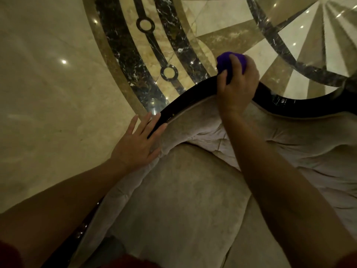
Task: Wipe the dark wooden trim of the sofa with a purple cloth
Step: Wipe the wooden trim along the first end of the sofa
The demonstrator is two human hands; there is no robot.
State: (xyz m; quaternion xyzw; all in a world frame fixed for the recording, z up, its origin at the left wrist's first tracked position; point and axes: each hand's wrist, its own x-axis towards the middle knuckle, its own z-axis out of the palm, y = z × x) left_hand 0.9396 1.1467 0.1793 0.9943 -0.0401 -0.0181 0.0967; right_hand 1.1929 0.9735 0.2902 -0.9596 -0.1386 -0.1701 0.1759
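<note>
Sofa (193, 209): pale upholstered body, lower centre and right of frame. Judged heavy and fixed; padding soft, tufted.

Marble floor (48, 84): glossy, patterned with dark inlaid bands; upper and left of frame, seen beyond the sofa edge.

Dark wooden trim (185, 97): curved black band along the upholstery edge, running from centre to right of frame. Judged rigid, lacquered and slippery; no lifting is called for, only pressure along its curve. The stretch at centre left is covered by the left hand, which stands in the way of a stroke that way.

Left hand (138, 140): fingers straight, laid flat over trim and upholstery edge, grasping nothing.

Right hand (236, 88): clenched round the cloth, pressed against the trim at upper centre right.

Purple cloth (225, 62): bunched into a ball, protruding above the right hand. Judged light, soft, easily compressed; best held wadded in the palm.
</note>
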